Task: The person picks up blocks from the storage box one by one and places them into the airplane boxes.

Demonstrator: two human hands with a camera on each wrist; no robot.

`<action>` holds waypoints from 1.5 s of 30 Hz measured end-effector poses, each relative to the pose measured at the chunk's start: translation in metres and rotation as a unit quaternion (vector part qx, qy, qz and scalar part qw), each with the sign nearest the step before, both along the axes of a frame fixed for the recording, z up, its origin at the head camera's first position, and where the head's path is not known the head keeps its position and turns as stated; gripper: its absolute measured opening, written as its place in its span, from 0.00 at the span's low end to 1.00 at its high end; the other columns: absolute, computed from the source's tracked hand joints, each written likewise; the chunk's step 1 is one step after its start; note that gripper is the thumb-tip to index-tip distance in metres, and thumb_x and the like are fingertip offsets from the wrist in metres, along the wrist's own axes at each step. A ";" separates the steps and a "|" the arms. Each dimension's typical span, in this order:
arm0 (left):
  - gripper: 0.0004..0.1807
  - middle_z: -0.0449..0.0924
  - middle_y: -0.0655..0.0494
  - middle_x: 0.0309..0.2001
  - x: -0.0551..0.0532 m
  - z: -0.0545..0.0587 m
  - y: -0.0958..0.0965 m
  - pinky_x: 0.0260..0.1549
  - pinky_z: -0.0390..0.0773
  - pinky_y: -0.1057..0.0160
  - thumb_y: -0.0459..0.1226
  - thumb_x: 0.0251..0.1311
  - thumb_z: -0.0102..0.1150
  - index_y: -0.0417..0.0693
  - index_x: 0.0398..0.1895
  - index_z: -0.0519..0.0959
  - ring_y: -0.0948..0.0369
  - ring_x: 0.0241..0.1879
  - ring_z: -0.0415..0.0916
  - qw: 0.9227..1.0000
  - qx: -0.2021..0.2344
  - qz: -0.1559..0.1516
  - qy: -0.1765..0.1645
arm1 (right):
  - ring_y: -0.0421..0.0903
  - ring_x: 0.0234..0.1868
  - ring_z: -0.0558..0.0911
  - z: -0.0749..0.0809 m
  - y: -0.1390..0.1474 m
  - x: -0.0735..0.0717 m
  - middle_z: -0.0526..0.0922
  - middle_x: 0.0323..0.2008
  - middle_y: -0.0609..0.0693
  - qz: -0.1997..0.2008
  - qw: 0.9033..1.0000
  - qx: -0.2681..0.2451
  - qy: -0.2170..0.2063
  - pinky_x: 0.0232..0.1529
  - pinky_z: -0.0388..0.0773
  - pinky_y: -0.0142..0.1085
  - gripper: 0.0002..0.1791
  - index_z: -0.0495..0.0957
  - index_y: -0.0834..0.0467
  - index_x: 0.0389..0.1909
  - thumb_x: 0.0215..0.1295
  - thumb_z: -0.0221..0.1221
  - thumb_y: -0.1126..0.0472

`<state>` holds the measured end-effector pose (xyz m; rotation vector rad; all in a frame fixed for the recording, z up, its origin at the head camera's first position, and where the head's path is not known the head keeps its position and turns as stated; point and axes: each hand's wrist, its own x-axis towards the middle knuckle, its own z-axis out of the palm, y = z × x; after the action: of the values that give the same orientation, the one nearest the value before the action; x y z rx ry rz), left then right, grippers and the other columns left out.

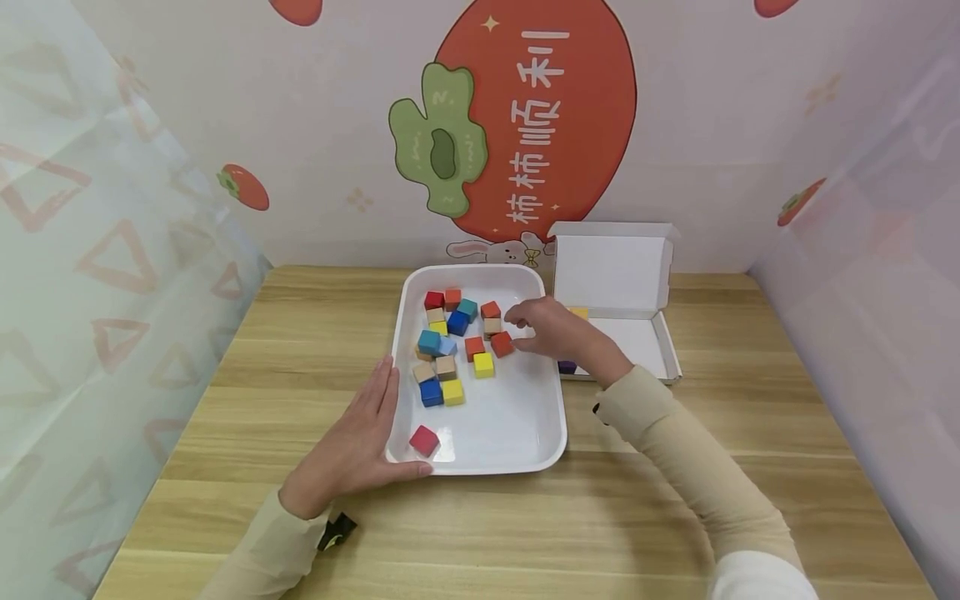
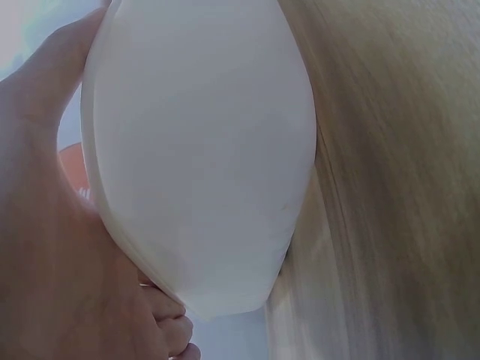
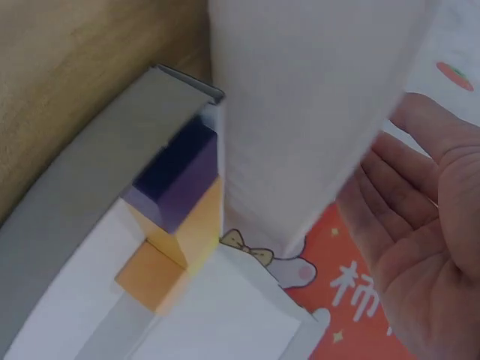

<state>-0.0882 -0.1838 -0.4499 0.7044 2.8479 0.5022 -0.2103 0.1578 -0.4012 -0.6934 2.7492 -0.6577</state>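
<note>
A white tray [image 1: 517, 425] holds wooden cubes in red, blue, teal, yellow and plain wood, mostly in its upper left half. My left hand [image 1: 356, 442] rests against the tray's near left corner, fingers straight along the side and thumb along the near edge. In the left wrist view the tray's outer wall [image 2: 202, 157] fills the middle. Over the tray's right rim reaches my right hand [image 1: 558, 333], thumb and fingers apart with nothing seen between them. Its fingertips are close to a red cube [image 1: 502, 344] and a plain wood cube [image 1: 492, 326].
Right of the tray stands an open white box [image 1: 652, 346], lid raised. Inside along its left side are a purple block [image 3: 176, 180] and orange-yellow blocks [image 3: 154, 276]. One pinkish-red cube [image 1: 424, 441] lies alone in the tray's near left corner. A printed cloth wall stands behind.
</note>
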 end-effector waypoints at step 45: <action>0.84 0.27 0.49 0.88 -0.009 0.004 0.001 0.74 0.65 0.34 0.83 0.37 0.62 0.44 0.87 0.36 0.43 0.87 0.37 1.000 0.003 -0.004 -0.003 | 0.50 0.47 0.87 0.009 0.015 0.004 0.92 0.48 0.52 -0.005 0.997 -0.020 0.073 0.53 0.90 0.43 0.20 0.89 0.56 0.54 0.61 0.77 0.57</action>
<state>-0.0967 -0.1827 -0.4458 0.7124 2.8376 0.5102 -0.2067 0.1733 -0.3926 -0.7663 2.8819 -0.6920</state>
